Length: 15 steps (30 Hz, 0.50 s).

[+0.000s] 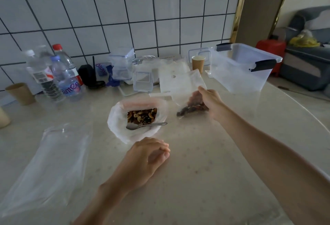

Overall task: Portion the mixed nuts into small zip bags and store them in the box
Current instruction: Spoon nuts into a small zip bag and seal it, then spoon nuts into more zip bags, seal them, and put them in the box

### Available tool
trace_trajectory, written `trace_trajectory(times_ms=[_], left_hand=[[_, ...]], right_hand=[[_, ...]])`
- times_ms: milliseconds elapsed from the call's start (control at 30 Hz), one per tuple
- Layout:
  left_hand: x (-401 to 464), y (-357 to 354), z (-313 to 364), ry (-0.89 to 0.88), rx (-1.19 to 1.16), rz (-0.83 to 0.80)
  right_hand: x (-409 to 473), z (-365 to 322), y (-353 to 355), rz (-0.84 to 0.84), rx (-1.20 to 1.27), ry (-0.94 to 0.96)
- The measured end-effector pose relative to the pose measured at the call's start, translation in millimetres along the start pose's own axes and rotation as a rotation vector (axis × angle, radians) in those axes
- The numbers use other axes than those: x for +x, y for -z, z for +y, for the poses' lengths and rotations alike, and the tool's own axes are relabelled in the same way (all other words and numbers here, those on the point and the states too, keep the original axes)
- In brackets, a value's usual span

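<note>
Crinkly clear zip bag [187, 89] w/ lumpy nuts in right grip [211, 102].

A single head-worn wide-angle view looks forward and steeply down at the counter [205, 171] from close above; the tiled wall [125, 14] lies at twelve o'clock, both forearms entering from six.

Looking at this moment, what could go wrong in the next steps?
1. The right hand pinches the small zip bag by one side; if its top is unsealed, which is unclear, nuts could spill.
2. The spoon lies loosely on the big nut bag, so the nearby left hand might knock it off.
</note>
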<state>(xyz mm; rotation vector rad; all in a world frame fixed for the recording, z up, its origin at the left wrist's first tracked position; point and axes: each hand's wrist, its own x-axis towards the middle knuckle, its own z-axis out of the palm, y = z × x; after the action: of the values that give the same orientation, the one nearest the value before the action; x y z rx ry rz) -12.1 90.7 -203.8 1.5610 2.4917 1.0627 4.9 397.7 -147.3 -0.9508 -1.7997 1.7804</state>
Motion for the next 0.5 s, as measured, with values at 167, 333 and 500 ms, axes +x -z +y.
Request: trace_trajectory(times_ms=[167, 333, 500], left_hand=[[2, 2, 0, 0.019, -0.023, -0.012], [-1, 2, 4, 0.029, -0.064, 0.001], [-2, 13, 15, 0.055, -0.113, 0.030]], right_hand=[[13, 2, -5, 0.021, -0.165, -0.006], [3, -7, 10, 0.151, -0.434, 0.261], [-33, -11, 13, 0.226, -0.463, 0.478]])
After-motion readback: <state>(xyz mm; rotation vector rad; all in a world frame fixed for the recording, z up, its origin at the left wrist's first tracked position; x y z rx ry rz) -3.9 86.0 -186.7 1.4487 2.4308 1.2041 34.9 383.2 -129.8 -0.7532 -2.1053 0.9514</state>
